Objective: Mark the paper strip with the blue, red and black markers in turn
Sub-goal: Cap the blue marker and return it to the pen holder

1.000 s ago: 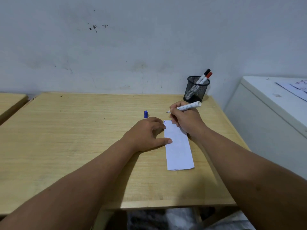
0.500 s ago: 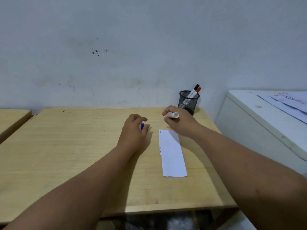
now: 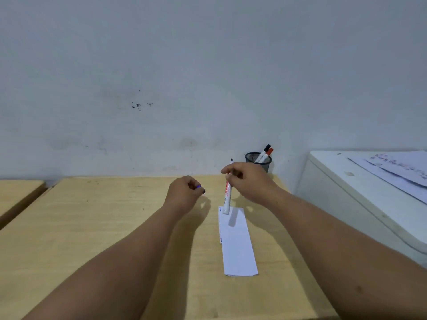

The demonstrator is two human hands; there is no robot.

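A white paper strip (image 3: 238, 243) lies on the wooden table (image 3: 92, 227), with small blue marks along its left edge. My right hand (image 3: 249, 181) holds the uncapped blue marker (image 3: 227, 197) upright above the strip's far end, tip pointing up. My left hand (image 3: 184, 194) hovers just left of it, fingers pinched on the small blue cap (image 3: 198, 186). The red marker (image 3: 269, 152) and the black marker (image 3: 266, 149) stand in a black mesh cup (image 3: 258, 161) at the table's back right.
A white cabinet (image 3: 346, 204) with printed sheets (image 3: 397, 167) on top stands to the right of the table. A second wooden table (image 3: 16, 195) sits at the far left. A grey wall rises right behind the table.
My left hand left the strip and picked up the blue cap. My right hand lifted the marker off the paper and turned it tip-up. The camera tilted upward.
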